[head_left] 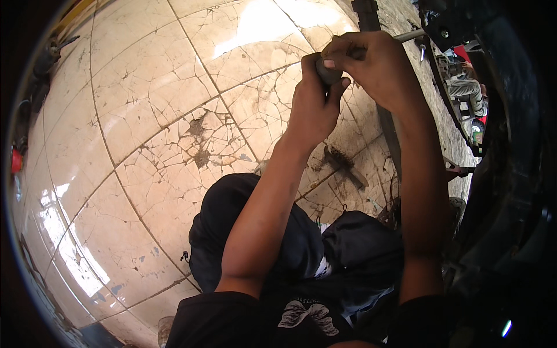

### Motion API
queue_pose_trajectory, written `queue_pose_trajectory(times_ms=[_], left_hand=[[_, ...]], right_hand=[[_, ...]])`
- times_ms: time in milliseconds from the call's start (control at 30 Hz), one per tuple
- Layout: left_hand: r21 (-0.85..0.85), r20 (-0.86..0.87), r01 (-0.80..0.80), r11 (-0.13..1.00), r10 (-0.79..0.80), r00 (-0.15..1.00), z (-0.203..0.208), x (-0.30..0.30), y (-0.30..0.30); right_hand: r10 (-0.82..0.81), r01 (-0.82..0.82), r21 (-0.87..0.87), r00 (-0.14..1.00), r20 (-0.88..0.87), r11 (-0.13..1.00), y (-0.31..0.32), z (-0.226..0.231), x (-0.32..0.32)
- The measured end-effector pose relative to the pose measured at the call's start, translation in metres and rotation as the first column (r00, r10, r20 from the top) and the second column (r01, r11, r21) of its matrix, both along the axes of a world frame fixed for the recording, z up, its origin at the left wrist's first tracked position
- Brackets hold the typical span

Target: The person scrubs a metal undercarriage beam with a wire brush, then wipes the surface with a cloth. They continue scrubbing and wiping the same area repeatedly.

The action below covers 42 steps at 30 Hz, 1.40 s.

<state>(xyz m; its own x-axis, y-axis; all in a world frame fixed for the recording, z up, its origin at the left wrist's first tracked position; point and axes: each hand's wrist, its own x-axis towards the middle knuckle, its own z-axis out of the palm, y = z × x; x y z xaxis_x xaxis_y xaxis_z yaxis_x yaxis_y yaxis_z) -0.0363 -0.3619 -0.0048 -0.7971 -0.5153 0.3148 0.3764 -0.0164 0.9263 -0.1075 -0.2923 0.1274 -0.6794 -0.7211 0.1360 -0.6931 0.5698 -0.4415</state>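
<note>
Both hands meet in front of me over the tiled floor, at a small dark grey rounded piece (329, 73) whose exact kind I cannot make out. My left hand (316, 104) is closed round it from below, thumb pointing up along its side. From above, my right hand (374, 66) pinches its upper end between thumb and bent fingers. Much of the piece is hidden by the fingers. Just behind my right hand, a pale metal rod (409, 36) runs to a dark bracket (447, 29).
Cracked cream tiles (156, 110) cover the floor. A dirty brush-like tool (345, 167) lies below my hands. Dark machine or vehicle parts (510, 133) line the right side. Beyond them shows a person's grey-clothed leg (469, 88). Dark objects and a red item (16, 160) stand at the far left.
</note>
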Motion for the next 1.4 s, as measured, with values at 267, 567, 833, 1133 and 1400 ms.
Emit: queue_pose_trajectory(times_ms=[267, 567, 833, 1133, 1400], left_hand=[[0.138, -0.017, 0.086, 0.987, -0.084, 0.996, -0.006, 0.002, 0.0], [-0.06, -0.035, -0.044, 0.997, 0.042, 0.999, -0.006, 0.003, -0.001], [-0.061, -0.123, -0.071, 0.996, 0.063, 0.99, -0.011, -0.003, -0.003], [-0.003, 0.126, 0.03, 1.0, -0.03, 0.992, 0.004, 0.011, -0.004], [-0.026, -0.008, -0.014, 1.0, 0.014, 1.0, -0.003, 0.003, -0.005]], right_hand=[[0.049, -0.045, 0.106, 0.998, -0.036, 0.993, 0.0, 0.011, 0.005], [-0.118, 0.108, -0.154, 0.991, -0.056, 0.982, -0.004, -0.015, 0.027], [-0.117, 0.059, -0.342, 0.981, -0.154, 0.938, 0.005, -0.043, 0.023], [-0.142, 0.142, -0.112, 0.99, 0.009, 0.984, 0.003, -0.007, 0.031], [-0.089, 0.089, -0.103, 0.996, 0.011, 0.991, 0.008, -0.012, 0.016]])
